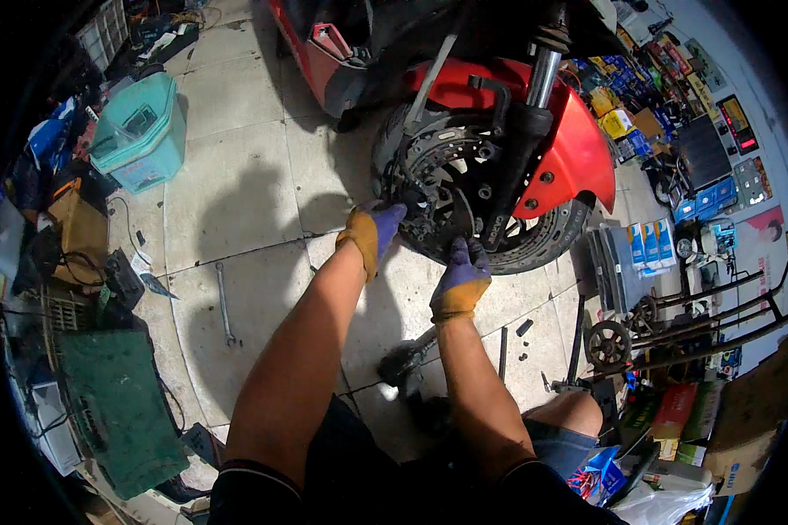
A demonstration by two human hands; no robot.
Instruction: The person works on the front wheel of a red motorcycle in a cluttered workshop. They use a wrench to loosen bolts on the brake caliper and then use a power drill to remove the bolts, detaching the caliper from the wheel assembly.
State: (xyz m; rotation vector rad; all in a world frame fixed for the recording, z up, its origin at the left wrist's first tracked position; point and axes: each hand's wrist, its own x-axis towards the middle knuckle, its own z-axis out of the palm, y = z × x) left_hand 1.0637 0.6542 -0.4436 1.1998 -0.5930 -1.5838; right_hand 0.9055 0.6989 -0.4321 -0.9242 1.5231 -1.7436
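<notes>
Both my hands wear purple and orange gloves and reach to the front wheel of a red motorbike. My left hand [373,238] is closed against the dark brake caliper [418,203] at the wheel's left side; its fingertips are partly hidden. My right hand [461,284] is beside the lower end of the black fork leg [506,197], its fingers pinched together at the wheel's near edge. What they pinch, if anything, is too dark to make out. The tire [552,249] and the red fender [578,162] are just beyond the right hand.
A wrench [225,302] lies on the tiled floor to the left. Behind it stands a teal plastic tub [162,144]. A dark tool [403,363] lies below my hands, with small dark parts [524,328] to the right. A hand truck [608,346] and stacked boxes line the right side.
</notes>
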